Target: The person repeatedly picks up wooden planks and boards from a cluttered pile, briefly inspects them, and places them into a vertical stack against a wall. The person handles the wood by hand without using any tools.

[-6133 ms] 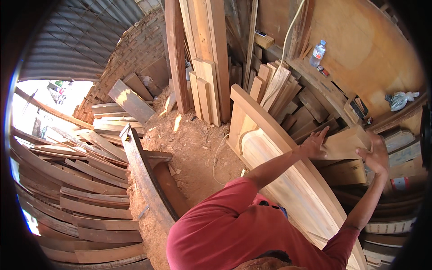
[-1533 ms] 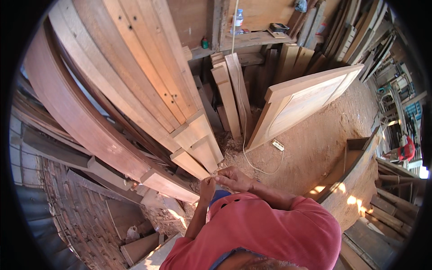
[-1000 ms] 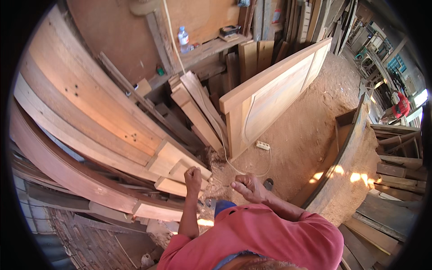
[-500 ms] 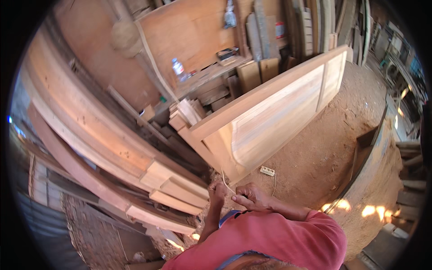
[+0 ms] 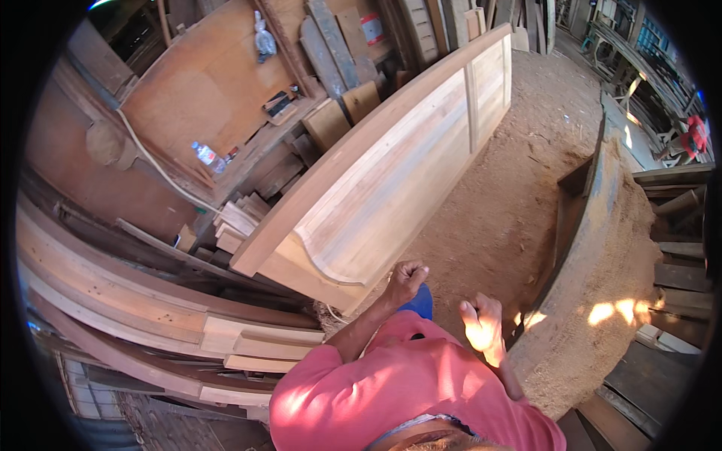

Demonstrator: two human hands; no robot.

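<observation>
- Far on your left, long curved planks (image 5: 113, 301) are lying stacked along the wall, sweeping from the upper left down toward your shoulder.
- Above them, a clear plastic bottle (image 5: 204, 154) is sitting on a cluttered shelf (image 5: 248, 150), with short offcuts (image 5: 237, 222) piled just below it.
- Coming to the middle, the big pale wooden panel (image 5: 391, 173) is standing on edge on the dirt floor (image 5: 519, 188), its long axis running from just in front of you up and away to the right.
- Your left hand (image 5: 406, 279) is curling into a fist, fingers tucked in, hovering right beside the panel's near lower corner; whether it is actually touching the wood, I cannot tell.
- Your right hand (image 5: 481, 327) is hanging loose and partly open, holding nothing, clear of the panel and catching a patch of sun.
- So the panel is lying ahead and to your left, and your left hand is clearly the nearer one.
- Off to your right, a heavy curved timber (image 5: 594, 301) dusted with sawdust is arcing past your right hand, and dark boards (image 5: 677, 270) are stacking up beyond it.
</observation>
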